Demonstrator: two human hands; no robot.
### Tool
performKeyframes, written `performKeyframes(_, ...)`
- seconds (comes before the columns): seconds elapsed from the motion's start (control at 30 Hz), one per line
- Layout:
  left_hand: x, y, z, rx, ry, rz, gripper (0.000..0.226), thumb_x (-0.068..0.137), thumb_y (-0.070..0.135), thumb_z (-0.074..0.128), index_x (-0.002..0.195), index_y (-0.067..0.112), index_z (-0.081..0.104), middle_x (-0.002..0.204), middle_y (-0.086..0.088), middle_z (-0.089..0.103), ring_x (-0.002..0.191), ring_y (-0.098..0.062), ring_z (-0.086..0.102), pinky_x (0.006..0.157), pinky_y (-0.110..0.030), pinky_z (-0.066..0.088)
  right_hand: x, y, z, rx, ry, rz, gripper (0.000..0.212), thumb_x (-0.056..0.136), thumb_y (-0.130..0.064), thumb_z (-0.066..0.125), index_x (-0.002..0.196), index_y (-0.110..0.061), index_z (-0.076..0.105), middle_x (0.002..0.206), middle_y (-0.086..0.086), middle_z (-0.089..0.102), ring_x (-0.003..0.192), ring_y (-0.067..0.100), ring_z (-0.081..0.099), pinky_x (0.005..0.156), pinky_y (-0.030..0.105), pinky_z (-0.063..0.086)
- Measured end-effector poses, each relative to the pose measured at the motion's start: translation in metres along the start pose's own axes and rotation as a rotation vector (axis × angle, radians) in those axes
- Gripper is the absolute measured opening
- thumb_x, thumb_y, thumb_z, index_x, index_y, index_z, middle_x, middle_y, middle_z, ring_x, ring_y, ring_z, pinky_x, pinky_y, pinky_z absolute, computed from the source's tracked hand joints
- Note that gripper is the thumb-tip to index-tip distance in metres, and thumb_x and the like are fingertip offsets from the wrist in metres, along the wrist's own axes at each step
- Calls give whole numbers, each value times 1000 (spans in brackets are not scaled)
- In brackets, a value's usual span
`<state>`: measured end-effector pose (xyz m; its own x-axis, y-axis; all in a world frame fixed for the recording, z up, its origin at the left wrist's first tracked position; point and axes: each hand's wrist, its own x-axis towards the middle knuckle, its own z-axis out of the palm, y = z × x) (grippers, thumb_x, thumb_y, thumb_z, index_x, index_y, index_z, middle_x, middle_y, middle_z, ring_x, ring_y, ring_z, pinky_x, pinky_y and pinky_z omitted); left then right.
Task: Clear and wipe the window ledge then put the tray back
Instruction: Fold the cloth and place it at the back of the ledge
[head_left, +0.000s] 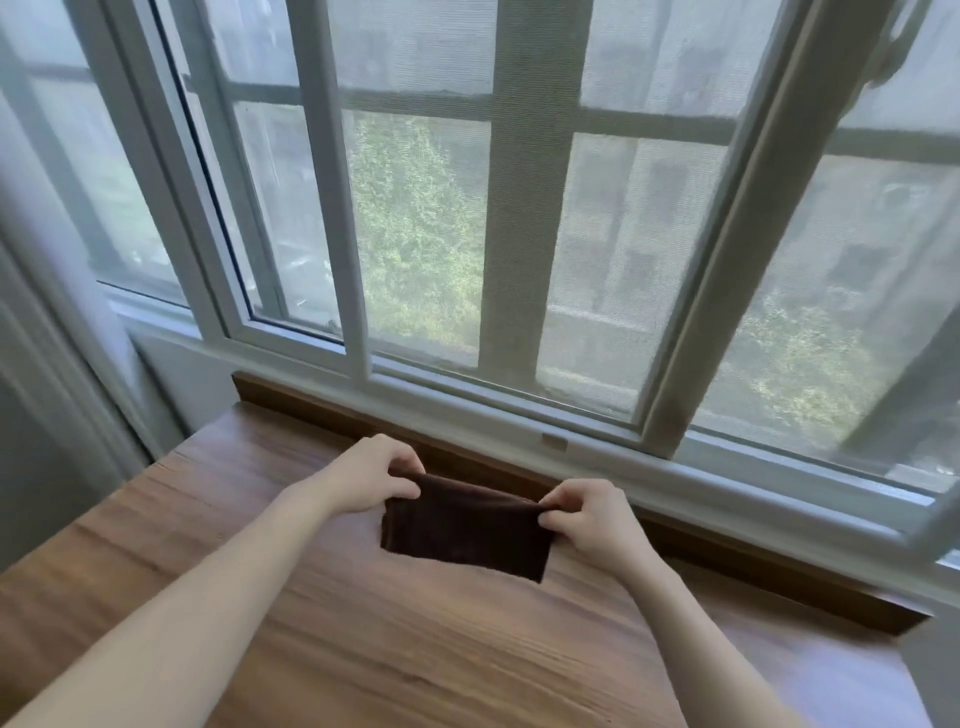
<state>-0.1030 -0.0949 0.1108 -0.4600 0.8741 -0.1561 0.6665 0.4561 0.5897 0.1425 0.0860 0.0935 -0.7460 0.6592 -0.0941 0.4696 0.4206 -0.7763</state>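
Note:
A dark brown folded cloth (465, 527) hangs just above the wooden window ledge (363, 649), stretched between both hands. My left hand (366, 475) pinches its upper left corner. My right hand (589, 519) pinches its upper right corner. The cloth's lower edge lies close to the ledge surface; I cannot tell whether it touches. No tray is in view.
A dark wooden strip (675, 545) runs along the back of the ledge, under the white window frame (597, 431). The screened window (421, 234) fills the upper view. The ledge's left edge (156, 467) drops off beside a white wall.

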Motion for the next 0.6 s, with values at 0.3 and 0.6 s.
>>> performKeyframes(0.3, 23, -107, -20, 65, -100, -78, 12, 81, 23, 76, 90, 32, 73, 92, 13, 71, 90, -2, 64, 82, -21, 48, 49, -32, 101, 39, -63, 133, 10, 84, -11, 72, 83, -20, 76, 77, 1, 75, 64, 14, 72, 69, 32, 62)
performKeyframes(0.6, 85, -196, -38, 116, -269, -23, 17, 82, 28, 76, 98, 30, 74, 97, 11, 69, 96, -8, 62, 86, -25, 49, 96, -42, 182, 35, -59, 368, 8, 80, -7, 70, 82, -14, 73, 76, 7, 75, 63, 24, 73, 68, 40, 63)
